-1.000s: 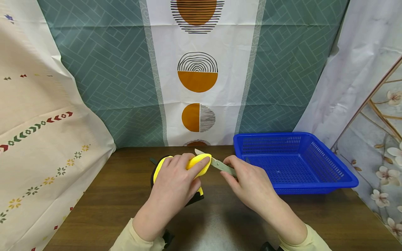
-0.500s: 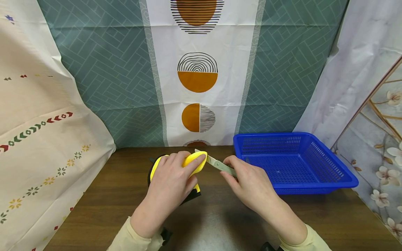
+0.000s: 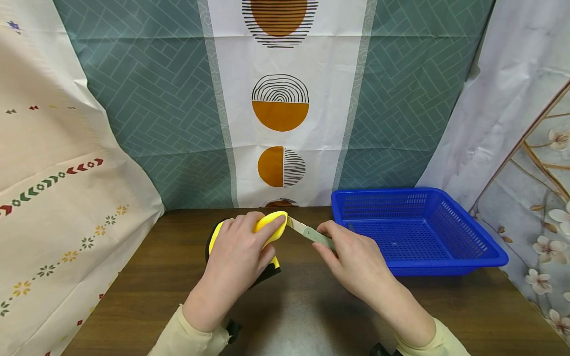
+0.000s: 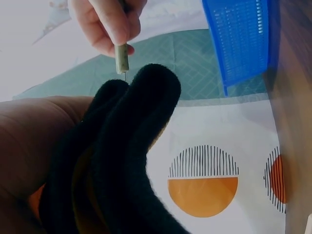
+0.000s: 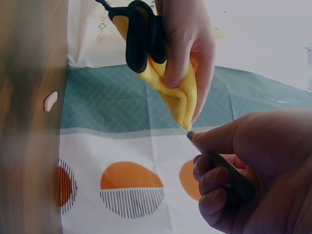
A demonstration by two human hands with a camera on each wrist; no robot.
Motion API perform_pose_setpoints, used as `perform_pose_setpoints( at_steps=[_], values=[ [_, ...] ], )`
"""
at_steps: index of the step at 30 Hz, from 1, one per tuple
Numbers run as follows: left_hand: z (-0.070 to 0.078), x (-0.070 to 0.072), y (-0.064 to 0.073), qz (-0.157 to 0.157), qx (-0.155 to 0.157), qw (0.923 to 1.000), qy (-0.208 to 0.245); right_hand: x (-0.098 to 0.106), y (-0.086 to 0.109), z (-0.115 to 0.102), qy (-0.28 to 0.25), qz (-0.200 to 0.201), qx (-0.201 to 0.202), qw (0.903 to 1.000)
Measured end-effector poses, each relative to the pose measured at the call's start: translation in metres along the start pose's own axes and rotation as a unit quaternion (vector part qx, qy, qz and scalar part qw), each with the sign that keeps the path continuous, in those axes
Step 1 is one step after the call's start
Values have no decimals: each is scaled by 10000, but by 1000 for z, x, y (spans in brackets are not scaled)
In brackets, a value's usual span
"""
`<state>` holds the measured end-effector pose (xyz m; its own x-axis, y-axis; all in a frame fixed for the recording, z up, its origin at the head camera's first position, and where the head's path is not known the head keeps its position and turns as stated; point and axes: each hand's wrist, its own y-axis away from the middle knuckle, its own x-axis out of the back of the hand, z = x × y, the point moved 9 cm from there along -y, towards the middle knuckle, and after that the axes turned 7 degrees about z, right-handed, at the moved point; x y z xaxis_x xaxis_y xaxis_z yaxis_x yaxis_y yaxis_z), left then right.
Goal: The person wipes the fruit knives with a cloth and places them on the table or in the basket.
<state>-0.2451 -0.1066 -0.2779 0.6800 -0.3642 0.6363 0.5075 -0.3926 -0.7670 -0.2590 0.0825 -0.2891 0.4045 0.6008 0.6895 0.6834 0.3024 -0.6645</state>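
Note:
My left hand grips a bunched yellow cloth with black edging. The cloth is folded over the end of a folding knife's blade, so the blade's tip is hidden. My right hand holds the folding knife by its grey-green handle, and a short length of bare blade shows between handle and cloth. In the left wrist view, thick dark folds of the cloth fill the foreground, with the knife handle beyond. The right wrist view has the yellow folds right at the knife's front end.
A blue perforated plastic basket stands at the back right of the brown wooden table. Behind the table hangs a green and white patterned curtain, with printed fabric along both sides.
My left hand has slid left with the cloth, along the blade away from the handle. More blade shows near the handle, and the tip has become covered. My right hand stays in place.

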Motion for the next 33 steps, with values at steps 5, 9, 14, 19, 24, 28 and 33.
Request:
perform_pose_setpoints(
  at_steps=[5, 9, 14, 19, 24, 28, 33],
  values=[
    [-3, -1, 0, 6, 38, 10000, -44, 0, 0, 1, 20, 10, 0, 10000],
    [-8, -3, 1, -53, 140, 9998, -133, -1, 0, 1, 39, -19, -22, 10000],
    [-15, -4, 2, -126, 270, 9994, -192, -1, 0, 1, 48, -40, -16, 10000],
    [-22, -5, 3, -189, 369, 9988, -243, -1, 0, 1, 56, -14, 0, 10000],
    [-27, -4, 3, -226, 444, 9985, -207, 0, 0, 2, 77, 5, -25, 10000],
    [-28, -1, 3, -166, 470, 9986, -181, 1, 0, 3, 86, 6, -61, 9999],
    [-24, 4, 1, -17, 391, 9992, -118, 1, 0, 3, 82, 5, -75, 9999]
  ],
)
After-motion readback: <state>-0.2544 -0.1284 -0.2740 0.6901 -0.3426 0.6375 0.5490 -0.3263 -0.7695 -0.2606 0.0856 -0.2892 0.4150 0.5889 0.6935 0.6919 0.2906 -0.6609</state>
